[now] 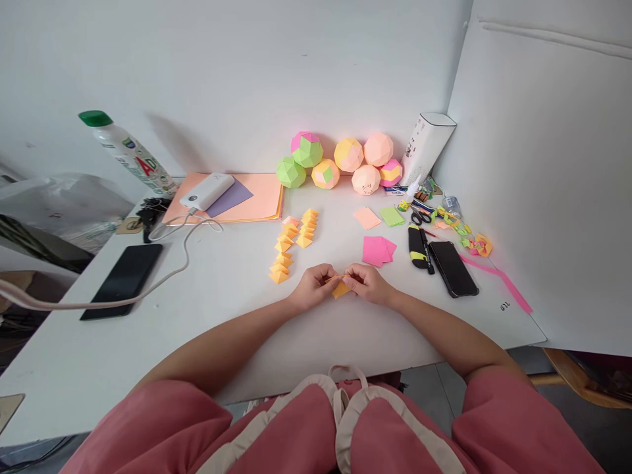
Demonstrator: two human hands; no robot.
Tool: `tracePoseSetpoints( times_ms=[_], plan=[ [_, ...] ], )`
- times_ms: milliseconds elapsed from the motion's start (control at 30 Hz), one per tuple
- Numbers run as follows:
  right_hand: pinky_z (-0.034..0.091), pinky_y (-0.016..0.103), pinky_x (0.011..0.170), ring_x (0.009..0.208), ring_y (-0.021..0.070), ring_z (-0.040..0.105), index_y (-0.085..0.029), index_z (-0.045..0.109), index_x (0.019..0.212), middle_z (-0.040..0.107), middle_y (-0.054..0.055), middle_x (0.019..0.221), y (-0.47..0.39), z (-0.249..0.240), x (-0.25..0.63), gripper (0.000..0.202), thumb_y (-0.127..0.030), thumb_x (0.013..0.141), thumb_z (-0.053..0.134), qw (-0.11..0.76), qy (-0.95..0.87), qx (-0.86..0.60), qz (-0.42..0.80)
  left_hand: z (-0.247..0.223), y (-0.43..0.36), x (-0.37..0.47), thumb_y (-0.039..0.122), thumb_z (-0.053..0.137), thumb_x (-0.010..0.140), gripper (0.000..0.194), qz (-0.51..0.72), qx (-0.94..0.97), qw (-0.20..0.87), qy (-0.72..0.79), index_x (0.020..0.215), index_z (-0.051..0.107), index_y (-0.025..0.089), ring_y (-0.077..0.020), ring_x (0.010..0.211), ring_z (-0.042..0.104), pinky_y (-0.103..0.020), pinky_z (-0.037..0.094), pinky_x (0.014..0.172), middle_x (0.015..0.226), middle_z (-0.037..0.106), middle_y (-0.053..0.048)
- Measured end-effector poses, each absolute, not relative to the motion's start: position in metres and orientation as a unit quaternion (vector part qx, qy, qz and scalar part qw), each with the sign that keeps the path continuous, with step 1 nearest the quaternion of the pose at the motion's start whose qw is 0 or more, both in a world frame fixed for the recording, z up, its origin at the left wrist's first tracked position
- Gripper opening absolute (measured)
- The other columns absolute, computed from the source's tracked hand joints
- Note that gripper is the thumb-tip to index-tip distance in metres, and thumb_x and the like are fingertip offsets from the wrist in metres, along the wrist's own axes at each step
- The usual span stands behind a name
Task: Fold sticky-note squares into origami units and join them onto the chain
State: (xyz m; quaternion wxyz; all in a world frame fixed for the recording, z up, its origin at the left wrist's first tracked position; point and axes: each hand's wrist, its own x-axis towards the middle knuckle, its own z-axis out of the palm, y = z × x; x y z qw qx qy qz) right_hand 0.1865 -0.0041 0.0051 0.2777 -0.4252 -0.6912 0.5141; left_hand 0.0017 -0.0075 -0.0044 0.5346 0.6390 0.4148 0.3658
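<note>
A small orange paper piece (340, 289) is held between both hands near the table's front edge. My left hand (315, 287) pinches its left side with thumb and fingers. On its right side, my right hand (366, 283) pinches it the same way. The fingertips almost meet and hide its upper part. Beyond my left hand lie two rows of folded orange pieces, a left row (280, 268) and a shorter right row (307, 230). Pink paper squares (377, 250) lie just beyond my right hand, with peach squares (367, 218) and green squares (392, 216) further back.
Several paper balls (366, 179) stand along the wall. At left are a bottle (133, 155), a power bank (207, 191) on coloured sheets (261, 197), its cable, and a black tablet (123, 280). At right lie a cutter (417, 247), scissors (421, 217) and a phone (453, 268).
</note>
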Motion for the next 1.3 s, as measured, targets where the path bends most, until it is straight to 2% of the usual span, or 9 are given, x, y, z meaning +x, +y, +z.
tracePoseSetpoints(
  times_ms=[167,267,533,733,900,1033,1133,1200,1300],
  plan=[
    [0.037,0.022,0.047,0.05,0.0087,0.042,-0.018,0.049,0.073,0.044,-0.005,0.058,-0.003,0.007,0.188,0.025,-0.041,0.079,0.054,0.273,-0.69,-0.421,0.522,-0.006,-0.007,0.001,0.045,0.059,0.074,0.04,0.359,0.652,0.507,0.434,0.055,0.037,0.017,-0.0057,0.047,0.025,-0.02,0.022,0.044,0.051,0.029,0.007],
    [0.04,0.023,0.049,0.051,0.0086,0.046,-0.017,0.05,0.074,0.048,-0.004,0.06,-0.001,0.007,0.188,0.026,-0.042,0.078,0.057,0.274,-0.658,-0.413,0.567,-0.007,-0.005,0.0,0.045,0.057,0.077,0.043,0.36,0.651,0.521,0.417,0.054,0.032,0.018,-0.0063,0.049,0.025,-0.021,0.022,0.045,0.053,0.027,0.006],
    [0.042,0.021,0.047,0.05,0.0075,0.05,-0.016,0.053,0.074,0.056,-0.002,0.063,0.008,0.002,0.193,0.033,-0.047,0.073,0.063,0.297,-0.593,-0.404,0.63,0.001,-0.003,-0.004,0.053,0.044,0.082,0.044,0.319,0.648,0.576,0.383,0.058,0.04,0.017,-0.008,0.053,0.031,-0.022,0.027,0.048,0.056,0.034,0.003],
    [0.042,0.021,0.047,0.052,0.0077,0.05,-0.016,0.054,0.073,0.054,-0.003,0.062,0.005,0.0,0.19,0.034,-0.047,0.07,0.065,0.282,-0.608,-0.401,0.624,0.003,-0.002,-0.002,0.052,0.054,0.077,0.039,0.307,0.622,0.608,0.385,0.065,0.052,0.015,-0.009,0.056,0.041,-0.022,0.034,0.051,0.061,0.047,0.002],
    [0.039,0.019,0.046,0.054,0.0085,0.054,-0.015,0.056,0.086,0.06,-0.001,0.064,0.005,0.001,0.19,0.032,-0.043,0.073,0.065,0.285,-0.611,-0.407,0.617,-0.002,0.001,0.0,0.051,0.057,0.076,0.036,0.381,0.54,0.608,0.44,0.07,0.054,0.016,-0.0076,0.05,0.041,-0.021,0.034,0.049,0.057,0.048,0.003],
    [0.038,0.019,0.044,0.051,0.0085,0.055,-0.015,0.056,0.08,0.061,0.0,0.062,0.009,0.002,0.192,0.03,-0.044,0.076,0.063,0.308,-0.6,-0.402,0.619,-0.006,0.003,-0.002,0.046,0.061,0.075,0.03,0.393,0.514,0.629,0.431,0.073,0.052,0.017,-0.0088,0.051,0.047,-0.023,0.038,0.053,0.056,0.051,0.004],
    [0.039,0.02,0.044,0.049,0.009,0.055,-0.014,0.058,0.083,0.061,-0.001,0.059,0.011,0.002,0.193,0.031,-0.044,0.076,0.062,0.332,-0.577,-0.397,0.632,-0.006,0.004,-0.003,0.043,0.062,0.074,0.029,0.385,0.523,0.646,0.402,0.071,0.052,0.017,-0.0103,0.058,0.052,-0.025,0.042,0.059,0.061,0.056,0.002],
    [0.039,0.02,0.044,0.049,0.0087,0.055,-0.014,0.06,0.085,0.062,0.0,0.06,0.012,0.002,0.194,0.03,-0.043,0.076,0.063,0.336,-0.571,-0.393,0.638,-0.006,0.004,-0.003,0.041,0.062,0.075,0.027,0.383,0.526,0.652,0.39,0.076,0.053,0.016,-0.0116,0.062,0.056,-0.026,0.044,0.06,0.069,0.06,0.0],
    [0.04,0.019,0.044,0.048,0.0081,0.055,-0.013,0.062,0.085,0.061,-0.001,0.059,0.012,0.002,0.194,0.028,-0.04,0.077,0.064,0.334,-0.575,-0.383,0.641,-0.004,0.004,-0.003,0.038,0.062,0.076,0.031,0.394,0.524,0.662,0.363,0.094,0.051,0.016,-0.012,0.061,0.058,-0.026,0.044,0.058,0.075,0.062,-0.002]
  ],
)
